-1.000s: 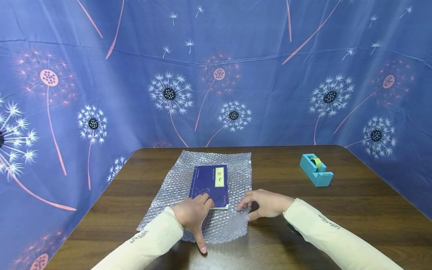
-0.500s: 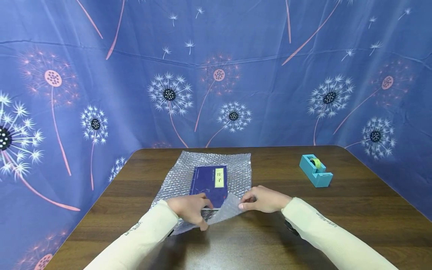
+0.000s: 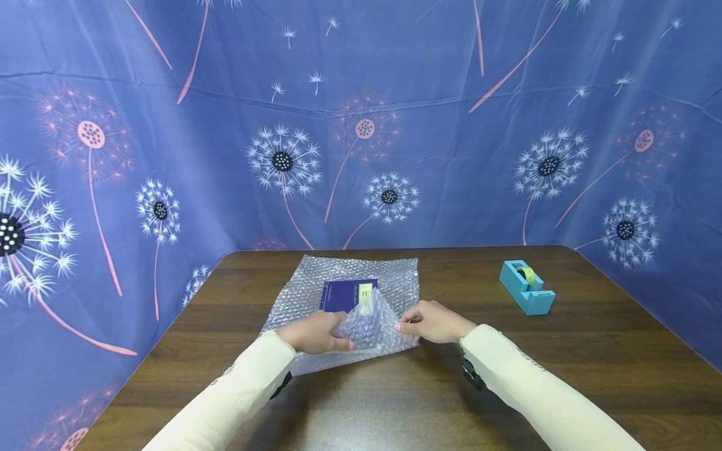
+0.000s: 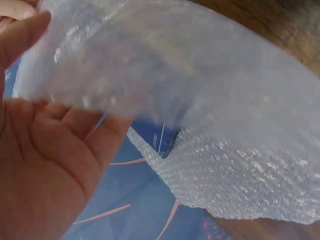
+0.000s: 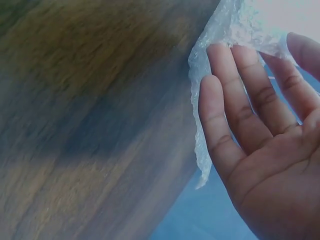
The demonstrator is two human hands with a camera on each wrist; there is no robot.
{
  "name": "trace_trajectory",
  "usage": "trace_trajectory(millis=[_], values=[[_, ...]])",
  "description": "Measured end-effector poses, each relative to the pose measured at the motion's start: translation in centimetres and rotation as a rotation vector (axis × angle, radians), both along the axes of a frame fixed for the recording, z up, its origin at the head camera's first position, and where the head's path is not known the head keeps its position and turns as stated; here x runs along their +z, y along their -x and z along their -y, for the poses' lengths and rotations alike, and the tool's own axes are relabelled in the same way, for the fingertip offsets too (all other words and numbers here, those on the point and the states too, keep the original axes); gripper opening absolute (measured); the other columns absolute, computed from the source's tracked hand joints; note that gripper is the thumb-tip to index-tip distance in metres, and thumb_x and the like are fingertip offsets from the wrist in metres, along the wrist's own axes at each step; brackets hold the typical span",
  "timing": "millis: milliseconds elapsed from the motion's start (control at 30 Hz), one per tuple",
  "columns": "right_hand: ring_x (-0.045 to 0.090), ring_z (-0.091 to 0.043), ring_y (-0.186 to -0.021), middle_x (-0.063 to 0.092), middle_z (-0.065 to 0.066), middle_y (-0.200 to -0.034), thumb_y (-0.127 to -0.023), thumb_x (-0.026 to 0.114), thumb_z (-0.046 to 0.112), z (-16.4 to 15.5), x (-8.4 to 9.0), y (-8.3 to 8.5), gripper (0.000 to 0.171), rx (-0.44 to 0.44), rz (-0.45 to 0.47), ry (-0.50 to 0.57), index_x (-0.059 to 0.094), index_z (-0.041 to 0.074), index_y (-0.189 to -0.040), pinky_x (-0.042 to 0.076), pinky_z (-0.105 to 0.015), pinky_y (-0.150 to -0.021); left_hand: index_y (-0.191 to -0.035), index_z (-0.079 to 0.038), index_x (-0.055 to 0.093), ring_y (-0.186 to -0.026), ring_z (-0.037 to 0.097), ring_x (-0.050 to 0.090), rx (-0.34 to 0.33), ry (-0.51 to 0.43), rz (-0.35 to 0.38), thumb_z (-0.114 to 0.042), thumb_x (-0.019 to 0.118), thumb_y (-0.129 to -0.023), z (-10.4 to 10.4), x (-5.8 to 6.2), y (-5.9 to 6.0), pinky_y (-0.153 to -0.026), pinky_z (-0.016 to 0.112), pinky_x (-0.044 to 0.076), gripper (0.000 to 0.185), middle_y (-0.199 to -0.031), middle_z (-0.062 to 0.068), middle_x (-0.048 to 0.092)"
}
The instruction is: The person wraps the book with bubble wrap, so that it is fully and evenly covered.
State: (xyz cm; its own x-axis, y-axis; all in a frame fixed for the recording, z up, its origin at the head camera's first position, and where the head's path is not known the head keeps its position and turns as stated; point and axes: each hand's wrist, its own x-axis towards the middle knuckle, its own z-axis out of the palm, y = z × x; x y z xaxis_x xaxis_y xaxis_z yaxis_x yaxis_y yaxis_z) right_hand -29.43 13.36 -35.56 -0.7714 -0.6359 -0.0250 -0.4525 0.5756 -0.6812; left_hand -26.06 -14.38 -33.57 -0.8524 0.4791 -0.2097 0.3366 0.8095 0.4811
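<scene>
A dark blue book (image 3: 341, 294) with a pale yellow title label lies on a sheet of bubble wrap (image 3: 294, 294). The sheet's near flap is folded up over the lower part of the book. At the left of this flap my left hand (image 3: 317, 333) holds the wrap, thumb on the near side and fingers behind it in the left wrist view. My right hand (image 3: 437, 321) pinches the flap's right side between thumb and forefinger; its other fingers (image 5: 214, 100) lie along the wrap in the right wrist view. Through the raised flap the book shows only dimly.
A turquoise tape dispenser (image 3: 527, 291) with a yellow-green roll stands at the back right of the brown wooden table (image 3: 451, 401). Behind the table hangs a blue cloth (image 3: 451, 156) printed with dandelions.
The near edge of the bubble wrap has been lifted off the table and folded away over the book. Both hands have moved slightly forward with it, and the left hand has left the book's cover.
</scene>
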Motion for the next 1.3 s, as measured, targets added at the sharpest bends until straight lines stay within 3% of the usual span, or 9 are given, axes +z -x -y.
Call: trace_trajectory(millis=[233, 400, 500, 700, 867, 1033, 1300], values=[[0.048, -0.011, -0.061, 0.061, 0.000, -0.070, -0.103, 0.062, 0.021, 0.7, -0.4, 0.3, 0.024, -0.073, -0.036, -0.009, 0.074, 0.008, -0.086, 0.037, -0.027, -0.057, -0.148, 0.007, 0.041, -0.107, 0.036, 0.069, 0.081, -0.029, -0.126, -0.021, 0.078, -0.091, -0.5, -1.0, 0.5, -0.101, 0.050, 0.050, 0.073, -0.119, 0.025, 0.068], [0.042, -0.009, -0.055, 0.054, 0.002, -0.062, -0.102, 0.062, 0.019, 1.3, -0.8, 0.4, 0.028, -0.108, -0.049, -0.018, 0.069, 0.008, -0.078, 0.036, -0.027, -0.057, -0.142, -0.001, 0.050, -0.101, 0.037, 0.069, 0.137, 0.051, -0.265, -0.024, 0.084, -0.085, -1.0, -1.6, 0.7, -0.090, 0.051, 0.056, 0.069, -0.113, 0.023, 0.070], [0.038, -0.009, -0.053, 0.050, 0.003, -0.057, -0.102, 0.062, 0.017, 1.7, -1.0, 0.5, 0.033, -0.136, -0.042, -0.028, 0.064, 0.006, -0.071, 0.035, -0.027, -0.057, -0.139, -0.004, 0.055, -0.107, 0.040, 0.068, 0.133, 0.158, -0.377, -0.027, 0.086, -0.082, -1.6, -2.0, 0.7, -0.086, 0.052, 0.057, 0.069, -0.124, 0.024, 0.067], [0.050, -0.010, -0.056, 0.060, 0.003, -0.062, -0.099, 0.065, 0.015, 2.4, -1.5, 0.6, 0.026, -0.204, -0.067, -0.076, 0.070, 0.008, -0.074, 0.043, -0.027, -0.056, -0.129, -0.012, 0.068, -0.098, 0.030, 0.068, 0.034, 0.291, -0.541, -0.019, 0.088, -0.079, -2.8, -2.6, 0.4, -0.076, 0.044, 0.060, 0.054, -0.113, 0.012, 0.069], [0.057, -0.013, -0.062, 0.065, 0.002, -0.067, -0.098, 0.068, 0.014, 3.0, -1.4, 0.3, 0.021, -0.254, -0.075, -0.121, 0.074, 0.010, -0.078, 0.047, -0.029, -0.058, -0.124, -0.020, 0.073, -0.093, 0.026, 0.068, 0.005, 0.301, -0.567, -0.008, 0.085, -0.076, -3.8, -2.7, 0.2, -0.072, 0.040, 0.060, 0.051, -0.106, 0.007, 0.071], [0.055, -0.012, -0.059, 0.064, 0.002, -0.065, -0.097, 0.069, 0.015, 3.4, -1.3, 0.2, 0.025, -0.279, -0.077, -0.155, 0.070, 0.011, -0.073, 0.045, -0.028, -0.056, -0.122, -0.019, 0.075, -0.089, 0.027, 0.069, 0.004, 0.302, -0.561, -0.004, 0.082, -0.074, -4.4, -3.0, 0.1, -0.072, 0.041, 0.060, 0.050, -0.100, 0.007, 0.070], [0.055, -0.012, -0.060, 0.063, 0.003, -0.067, -0.095, 0.072, 0.018, 3.2, -1.2, 0.4, 0.017, -0.303, -0.106, -0.162, 0.072, 0.011, -0.079, 0.045, -0.028, -0.057, -0.119, -0.013, 0.073, -0.088, 0.029, 0.069, 0.002, 0.290, -0.562, -0.027, 0.080, -0.086, -4.8, -2.7, -0.1, -0.074, 0.042, 0.059, 0.037, -0.100, 0.010, 0.070]])
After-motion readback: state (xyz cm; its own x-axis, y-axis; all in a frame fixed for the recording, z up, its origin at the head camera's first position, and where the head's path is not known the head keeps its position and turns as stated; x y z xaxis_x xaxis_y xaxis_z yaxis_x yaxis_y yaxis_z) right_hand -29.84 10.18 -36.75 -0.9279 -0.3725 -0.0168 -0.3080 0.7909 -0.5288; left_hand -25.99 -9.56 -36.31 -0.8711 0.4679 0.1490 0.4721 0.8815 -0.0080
